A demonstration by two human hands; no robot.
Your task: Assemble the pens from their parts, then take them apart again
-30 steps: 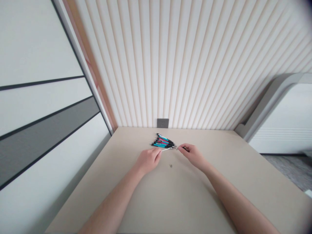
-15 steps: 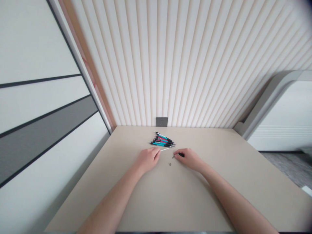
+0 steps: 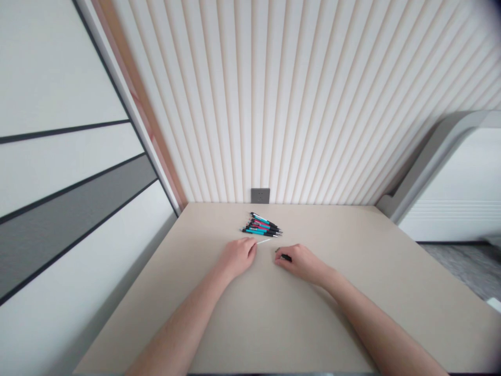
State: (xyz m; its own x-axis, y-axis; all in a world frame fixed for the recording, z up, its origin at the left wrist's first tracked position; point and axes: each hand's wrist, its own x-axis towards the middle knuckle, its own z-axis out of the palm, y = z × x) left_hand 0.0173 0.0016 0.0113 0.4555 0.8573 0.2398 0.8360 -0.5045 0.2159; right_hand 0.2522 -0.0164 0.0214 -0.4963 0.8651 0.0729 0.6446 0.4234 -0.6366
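My left hand (image 3: 239, 254) rests on the table with its fingers closed on a thin white pen refill (image 3: 264, 241), which points out to the right. Across from it, my right hand (image 3: 297, 259) is closed around a black pen part (image 3: 286, 257). A small dark tip (image 3: 277, 250) shows at the fingertips of that hand; its exact shape is too small to tell. Just beyond both hands lie several pens (image 3: 261, 227), blue or red with black ends, bunched side by side.
The beige table (image 3: 250, 324) reaches back to a ribbed pale wall (image 3: 258, 104) with a dark socket (image 3: 260, 196). A white and grey cabinet (image 3: 70, 198) stands on the left. To the right is a grey-edged white headboard (image 3: 450, 177).
My right hand has shifted slightly left and toward me. The small metallic piece that lay on the table between the hands no longer shows there. My left hand stays in place.
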